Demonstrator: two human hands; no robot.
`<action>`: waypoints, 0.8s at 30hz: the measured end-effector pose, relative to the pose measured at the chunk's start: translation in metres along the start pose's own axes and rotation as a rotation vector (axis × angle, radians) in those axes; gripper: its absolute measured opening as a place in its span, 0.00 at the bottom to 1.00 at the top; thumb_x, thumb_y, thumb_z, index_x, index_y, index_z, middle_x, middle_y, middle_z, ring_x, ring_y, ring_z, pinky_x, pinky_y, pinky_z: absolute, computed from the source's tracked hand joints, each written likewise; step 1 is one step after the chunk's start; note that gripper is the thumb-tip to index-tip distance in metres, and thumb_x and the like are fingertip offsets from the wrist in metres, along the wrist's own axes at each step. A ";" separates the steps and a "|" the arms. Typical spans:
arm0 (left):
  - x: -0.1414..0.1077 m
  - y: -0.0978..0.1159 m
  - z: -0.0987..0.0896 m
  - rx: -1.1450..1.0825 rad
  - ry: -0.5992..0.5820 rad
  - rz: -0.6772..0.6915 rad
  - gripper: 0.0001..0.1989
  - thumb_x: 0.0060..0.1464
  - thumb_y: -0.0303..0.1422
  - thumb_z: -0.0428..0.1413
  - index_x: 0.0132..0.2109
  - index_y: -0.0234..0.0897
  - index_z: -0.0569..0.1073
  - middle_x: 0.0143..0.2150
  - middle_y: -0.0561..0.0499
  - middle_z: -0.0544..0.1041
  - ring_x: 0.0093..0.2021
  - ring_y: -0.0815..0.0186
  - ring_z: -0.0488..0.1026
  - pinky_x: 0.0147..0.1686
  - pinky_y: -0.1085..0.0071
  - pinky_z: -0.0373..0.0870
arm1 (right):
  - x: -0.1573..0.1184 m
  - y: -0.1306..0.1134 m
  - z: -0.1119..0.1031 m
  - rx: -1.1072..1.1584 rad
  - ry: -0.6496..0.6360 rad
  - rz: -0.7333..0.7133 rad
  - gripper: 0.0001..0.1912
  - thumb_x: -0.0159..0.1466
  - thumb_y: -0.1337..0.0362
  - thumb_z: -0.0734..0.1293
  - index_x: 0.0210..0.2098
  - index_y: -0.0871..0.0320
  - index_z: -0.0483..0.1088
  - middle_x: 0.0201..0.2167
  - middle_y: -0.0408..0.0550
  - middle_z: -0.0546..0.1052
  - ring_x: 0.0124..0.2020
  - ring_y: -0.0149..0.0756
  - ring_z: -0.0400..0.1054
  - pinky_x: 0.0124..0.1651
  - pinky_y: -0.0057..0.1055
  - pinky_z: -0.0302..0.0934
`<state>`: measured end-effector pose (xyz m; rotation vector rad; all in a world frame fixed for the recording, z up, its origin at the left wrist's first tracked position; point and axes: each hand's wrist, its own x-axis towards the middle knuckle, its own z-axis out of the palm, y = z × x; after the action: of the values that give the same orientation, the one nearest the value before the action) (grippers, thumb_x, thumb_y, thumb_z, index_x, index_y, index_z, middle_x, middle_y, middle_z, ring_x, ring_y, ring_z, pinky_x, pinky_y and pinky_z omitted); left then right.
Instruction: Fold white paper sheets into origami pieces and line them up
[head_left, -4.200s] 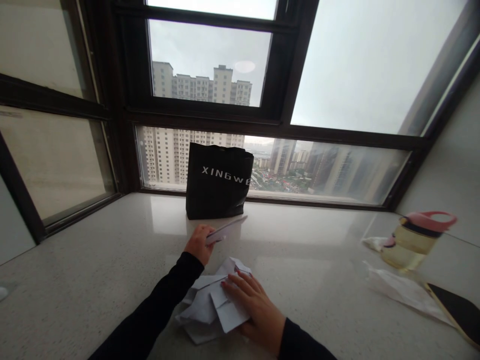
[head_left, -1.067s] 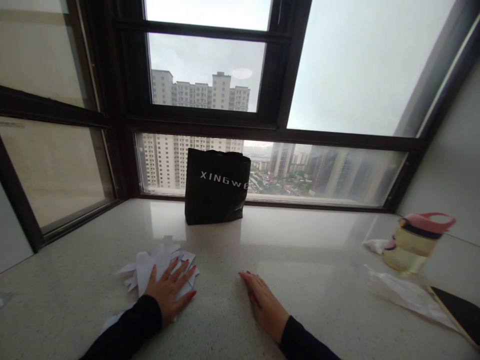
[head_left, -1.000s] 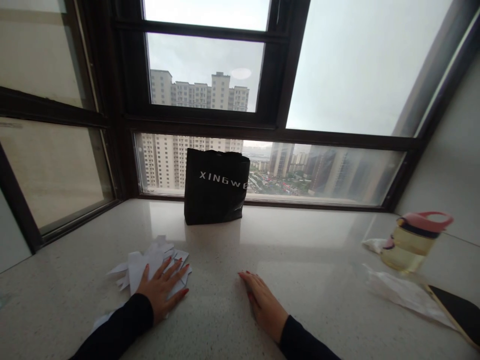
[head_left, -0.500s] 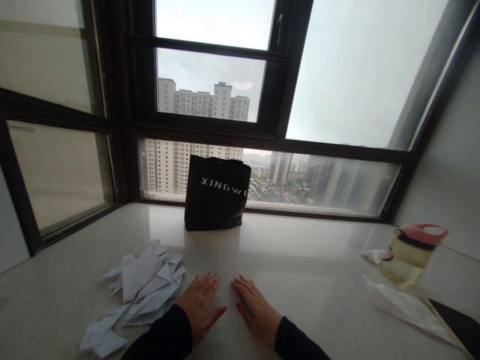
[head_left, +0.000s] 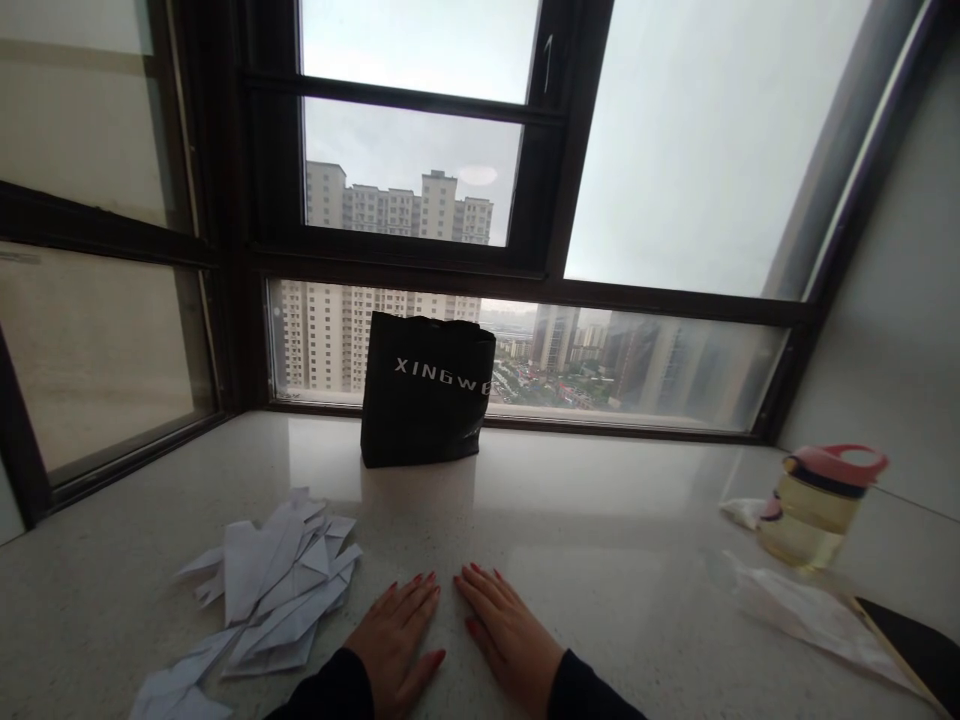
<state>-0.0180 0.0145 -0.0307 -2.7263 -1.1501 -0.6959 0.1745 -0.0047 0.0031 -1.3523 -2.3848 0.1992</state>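
Note:
My left hand (head_left: pixel 396 640) lies flat on the pale speckled sill (head_left: pixel 600 620), fingers stretched forward and thumb spread to the right. Close beside it rests my right hand (head_left: pixel 504 630), palm down, with a narrow gap between the two. Neither hand holds anything. Left of my left hand is a loose pile of folded white paper pieces (head_left: pixel 277 580), some of them running out of view at the bottom left. Beyond both hands a black bag (head_left: pixel 427 400) with white lettering stands upright against the window.
At the right stands a yellowish drinking bottle (head_left: pixel 814 515) with a pink lid. Around it lie a small white crumpled wrapper (head_left: pixel 745 513) and a longer whitish wrapper (head_left: pixel 814 615). A dark flat object (head_left: pixel 919 650) sits at the right edge. Dark window frames (head_left: pixel 652 300) border the back.
The view has shifted slightly, so the bag and paper appear a little further left. My hands sit slightly lower in view, still flat, and the gap between their fingertips looks narrower.

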 end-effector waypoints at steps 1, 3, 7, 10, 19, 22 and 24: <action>0.000 0.001 -0.001 -0.004 -0.005 -0.004 0.25 0.52 0.46 0.39 0.54 0.39 0.58 0.55 0.48 0.62 0.54 0.61 0.57 0.52 0.63 0.54 | 0.000 0.000 0.000 0.000 0.000 0.000 0.20 0.60 0.66 0.53 0.52 0.60 0.57 0.52 0.54 0.62 0.54 0.41 0.51 0.55 0.44 0.46; 0.000 0.001 -0.001 -0.008 -0.016 -0.011 0.25 0.52 0.45 0.39 0.54 0.38 0.58 0.55 0.48 0.62 0.54 0.61 0.57 0.52 0.62 0.53 | 0.000 0.000 0.000 -0.001 -0.005 -0.003 0.20 0.60 0.66 0.53 0.52 0.60 0.57 0.53 0.53 0.61 0.54 0.40 0.51 0.55 0.44 0.46; 0.001 0.002 -0.003 -0.002 -0.031 -0.016 0.25 0.53 0.45 0.39 0.54 0.38 0.57 0.55 0.48 0.61 0.54 0.61 0.57 0.52 0.62 0.53 | 0.000 0.003 0.001 -0.002 -0.036 -0.002 0.20 0.61 0.64 0.52 0.52 0.60 0.56 0.53 0.53 0.60 0.55 0.39 0.50 0.55 0.44 0.44; 0.001 0.004 -0.004 0.005 -0.035 -0.017 0.25 0.53 0.44 0.38 0.54 0.38 0.57 0.55 0.49 0.61 0.54 0.62 0.56 0.52 0.63 0.53 | 0.000 0.004 0.001 -0.008 -0.055 0.007 0.21 0.61 0.64 0.52 0.52 0.62 0.56 0.54 0.53 0.59 0.56 0.39 0.48 0.56 0.43 0.44; 0.000 0.003 -0.003 0.012 -0.018 -0.013 0.25 0.53 0.45 0.38 0.54 0.38 0.57 0.55 0.49 0.61 0.54 0.62 0.57 0.51 0.62 0.54 | 0.000 0.004 0.003 0.006 -0.030 0.004 0.20 0.61 0.63 0.52 0.52 0.60 0.56 0.54 0.52 0.60 0.55 0.39 0.49 0.56 0.42 0.44; 0.000 0.002 -0.003 0.012 -0.026 -0.005 0.24 0.53 0.44 0.38 0.53 0.38 0.59 0.55 0.49 0.61 0.54 0.62 0.56 0.52 0.62 0.54 | 0.000 0.005 0.003 0.009 -0.035 0.000 0.21 0.61 0.63 0.52 0.53 0.60 0.54 0.54 0.52 0.59 0.56 0.39 0.48 0.56 0.42 0.43; 0.000 0.002 -0.003 0.010 -0.028 -0.003 0.24 0.53 0.44 0.39 0.53 0.38 0.59 0.55 0.49 0.61 0.54 0.61 0.56 0.52 0.62 0.54 | 0.000 0.004 0.002 0.012 -0.041 -0.003 0.21 0.61 0.64 0.52 0.54 0.59 0.53 0.54 0.52 0.58 0.56 0.38 0.48 0.56 0.42 0.43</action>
<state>-0.0179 0.0125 -0.0276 -2.7351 -1.1606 -0.6524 0.1769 -0.0026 -0.0005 -1.3514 -2.4155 0.2428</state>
